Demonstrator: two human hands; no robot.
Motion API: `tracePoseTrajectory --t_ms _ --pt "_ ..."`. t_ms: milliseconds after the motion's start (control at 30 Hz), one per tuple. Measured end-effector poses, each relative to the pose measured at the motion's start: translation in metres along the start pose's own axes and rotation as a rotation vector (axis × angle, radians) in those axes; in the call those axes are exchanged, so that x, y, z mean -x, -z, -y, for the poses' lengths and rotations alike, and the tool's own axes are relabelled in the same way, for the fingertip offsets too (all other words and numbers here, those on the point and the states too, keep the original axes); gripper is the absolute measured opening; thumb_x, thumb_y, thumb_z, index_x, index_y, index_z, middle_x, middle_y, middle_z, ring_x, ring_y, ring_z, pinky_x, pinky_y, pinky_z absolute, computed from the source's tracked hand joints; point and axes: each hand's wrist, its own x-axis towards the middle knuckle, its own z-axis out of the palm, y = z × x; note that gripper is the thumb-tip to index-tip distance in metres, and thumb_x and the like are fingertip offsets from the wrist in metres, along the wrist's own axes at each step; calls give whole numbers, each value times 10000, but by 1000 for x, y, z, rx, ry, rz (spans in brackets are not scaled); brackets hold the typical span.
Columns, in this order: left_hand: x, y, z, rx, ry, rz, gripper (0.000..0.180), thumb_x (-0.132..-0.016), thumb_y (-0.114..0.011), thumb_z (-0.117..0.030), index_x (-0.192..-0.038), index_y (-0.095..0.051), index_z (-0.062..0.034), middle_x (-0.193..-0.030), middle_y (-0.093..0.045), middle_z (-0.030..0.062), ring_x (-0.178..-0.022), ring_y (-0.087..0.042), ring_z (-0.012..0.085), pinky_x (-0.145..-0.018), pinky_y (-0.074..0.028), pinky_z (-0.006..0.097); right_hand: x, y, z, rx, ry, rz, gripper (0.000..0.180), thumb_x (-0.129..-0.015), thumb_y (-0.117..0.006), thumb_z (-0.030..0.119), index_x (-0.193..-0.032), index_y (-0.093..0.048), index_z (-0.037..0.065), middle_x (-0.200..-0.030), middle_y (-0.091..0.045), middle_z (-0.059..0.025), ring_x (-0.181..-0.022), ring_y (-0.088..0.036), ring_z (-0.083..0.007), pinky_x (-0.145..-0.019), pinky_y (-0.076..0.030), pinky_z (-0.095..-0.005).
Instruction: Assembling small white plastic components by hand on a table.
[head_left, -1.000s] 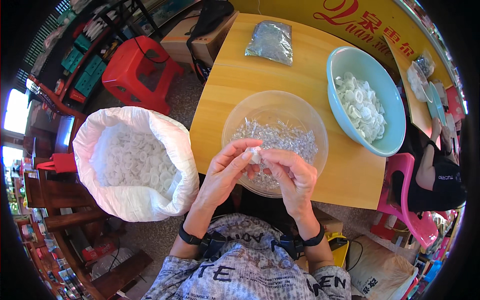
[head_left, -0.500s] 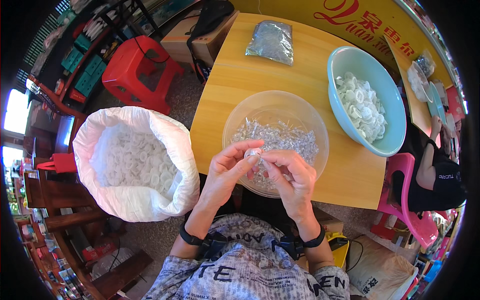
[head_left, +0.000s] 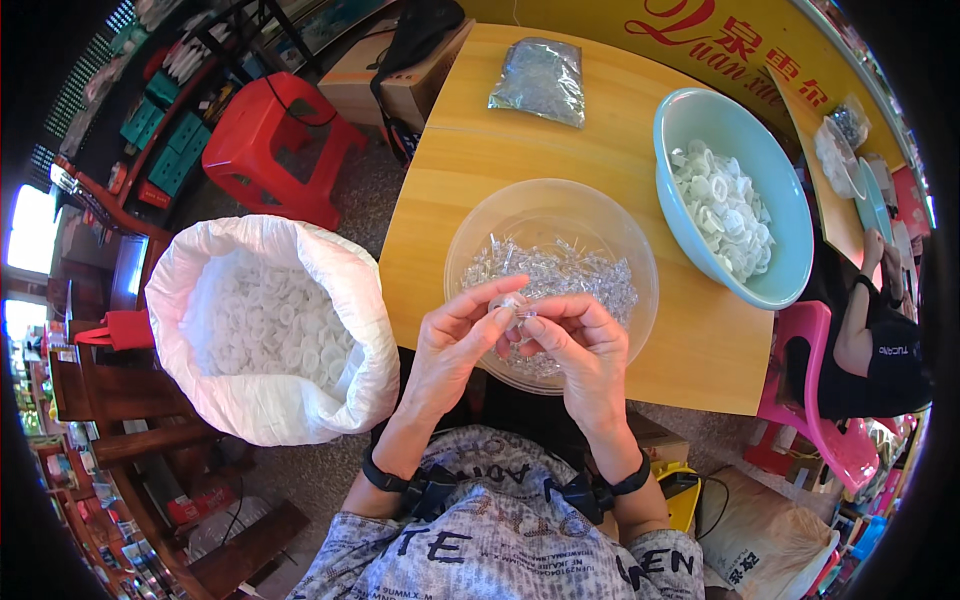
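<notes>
My left hand (head_left: 448, 342) pinches a small white round plastic piece (head_left: 509, 301) between thumb and fingers. Close against it, my right hand (head_left: 588, 345) grips a tiny clear plastic piece (head_left: 527, 313) at thumb and fingertips. The fingers partly hide both pieces, and I cannot tell whether they are joined. Both hands are over the near part of a translucent round tub (head_left: 530, 203), which holds many small clear plastic pieces (head_left: 605, 277). To the left, a white sack (head_left: 362, 300) is full of white round pieces (head_left: 270, 322). A light blue basin (head_left: 795, 225) at right contains similar white pieces (head_left: 728, 205).
The tub and basin stand on a yellow wooden table (head_left: 450, 150), with a silvery plastic packet (head_left: 540, 82) at its far end. A red stool (head_left: 265, 140) is at far left. On the right are a pink chair (head_left: 815, 400) and another person's arm (head_left: 857, 320).
My right thumb and fingers have shifted slightly around the clear piece, beside the white piece. My left hand stays almost still. The other person's arm at right has moved a little.
</notes>
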Motion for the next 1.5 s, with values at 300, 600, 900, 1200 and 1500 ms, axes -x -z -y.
tracePoseTrajectory --t_ms 300,600,900,1200,1500 --pt "0 3 -2 126 12 134 409 -955 -473 -93 -1358 -441 -27 -1191 -583 91 -956 -550 102 -806 -455 242 0 0 1 75 106 -42 103 -862 -632 0 -959 -610 -26 -989 -650 -122 -831 -623 -131 -737 -524 -254" --pt "-1 4 0 213 18 158 441 -955 -481 -85 -1383 -391 -24 -1278 -531 143 -1040 -569 150 -863 -475 269 2 -5 0 153 224 -40 106 -865 -609 -33 -971 -604 -35 -1036 -641 -142 -887 -639 -155 -770 -549 -269" --pt "-1 1 -2 188 14 159 403 -960 -462 -70 -1358 -413 -31 -1291 -517 177 -1118 -559 200 -920 -490 317 0 -6 -3 148 230 -49 111 -862 -611 -34 -973 -602 -36 -1019 -641 -139 -849 -649 -154 -751 -558 -269" --pt "-1 1 -2 189 6 149 404 -955 -479 -64 -1352 -416 -28 -1284 -517 176 -1146 -543 214 -941 -485 333 -1 -5 -4 179 257 -46 106 -863 -607 -36 -968 -603 -34 -985 -650 -123 -856 -652 -157 -745 -566 -275" --pt "-1 1 -2 174 5 146 399 -957 -482 -71 -1349 -420 -34 -1293 -512 178 -1161 -533 212 -948 -481 330 -1 -6 -4 179 251 -55 104 -863 -611 -31 -966 -605 -30 -973 -657 -117 -838 -652 -149 -735 -562 -267"
